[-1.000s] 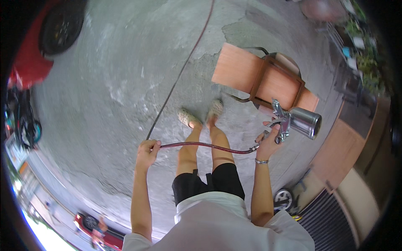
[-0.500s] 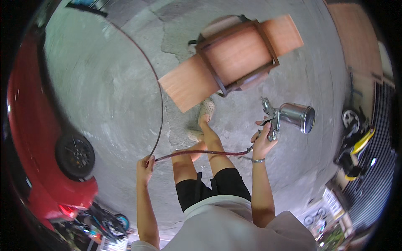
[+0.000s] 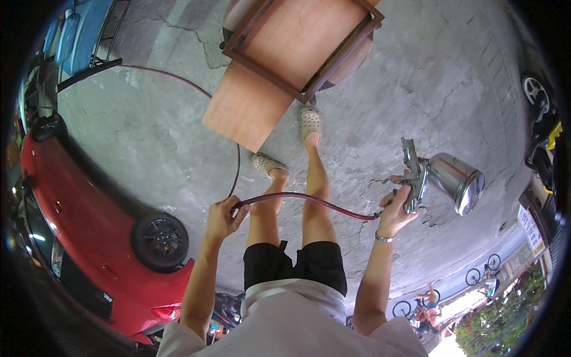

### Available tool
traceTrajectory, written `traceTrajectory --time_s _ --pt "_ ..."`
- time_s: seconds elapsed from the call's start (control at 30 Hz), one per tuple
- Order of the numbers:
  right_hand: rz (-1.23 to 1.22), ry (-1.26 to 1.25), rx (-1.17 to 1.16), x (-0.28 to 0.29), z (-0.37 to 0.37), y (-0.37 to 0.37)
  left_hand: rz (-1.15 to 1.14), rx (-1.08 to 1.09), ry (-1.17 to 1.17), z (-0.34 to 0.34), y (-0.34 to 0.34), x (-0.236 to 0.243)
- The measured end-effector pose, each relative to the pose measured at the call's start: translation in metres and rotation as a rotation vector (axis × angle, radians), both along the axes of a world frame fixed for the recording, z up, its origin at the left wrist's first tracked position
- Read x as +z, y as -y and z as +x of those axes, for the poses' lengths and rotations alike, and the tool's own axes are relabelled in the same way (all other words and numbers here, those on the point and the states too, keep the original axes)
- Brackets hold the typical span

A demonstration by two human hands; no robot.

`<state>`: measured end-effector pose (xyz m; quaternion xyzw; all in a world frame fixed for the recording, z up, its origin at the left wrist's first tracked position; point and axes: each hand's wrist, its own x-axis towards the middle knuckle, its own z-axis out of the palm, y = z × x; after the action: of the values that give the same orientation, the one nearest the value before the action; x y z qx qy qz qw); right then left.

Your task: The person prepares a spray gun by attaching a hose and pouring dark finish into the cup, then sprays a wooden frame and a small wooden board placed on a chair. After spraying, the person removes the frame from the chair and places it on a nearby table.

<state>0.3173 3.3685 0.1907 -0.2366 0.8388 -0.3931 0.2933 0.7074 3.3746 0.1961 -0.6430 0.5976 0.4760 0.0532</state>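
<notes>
My right hand is wrapped round the handle of a metal spray gun, whose shiny silver cup points off to the right. From the gun's base a dark red air hose arches across in front of my legs to my left hand, which is closed round it. Beyond that hand the hose runs forward, passes under a wooden panel and leads away to the far left. Ahead of my feet lies a dark brown rectangular frame over a light wood panel, raised on a round-topped support that is mostly covered.
A red car is parked along my left, its rear wheel close by. Blue furniture stands at the far left. A motorcycle is on the right, with people and bicycles behind at lower right. The concrete floor is cracked.
I have come closer to the frame and panel, and my view has turned. Both hands keep their hold, on the spray gun and the hose. The hose between them now arches higher.
</notes>
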Motion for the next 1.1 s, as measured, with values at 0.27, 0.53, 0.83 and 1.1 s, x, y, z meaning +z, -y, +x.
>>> traceTrajectory --time_s 0.27,0.53,0.83,1.1 --pt "0.052 0.007 -0.051 0.016 0.018 -0.008 0.161 0.010 0.350 0.091 -0.159 -0.033" --pt "-0.128 0.099 0.141 0.098 0.094 0.045 0.569 0.942 0.276 0.155 -0.230 -0.026" --pt "-0.312 -0.078 0.476 0.270 0.239 0.112 -0.843 0.838 0.302 0.269 -0.018 0.192" --pt "-0.481 0.115 0.538 0.391 0.401 0.118 -1.470 0.704 0.562 0.395 -0.028 0.458"
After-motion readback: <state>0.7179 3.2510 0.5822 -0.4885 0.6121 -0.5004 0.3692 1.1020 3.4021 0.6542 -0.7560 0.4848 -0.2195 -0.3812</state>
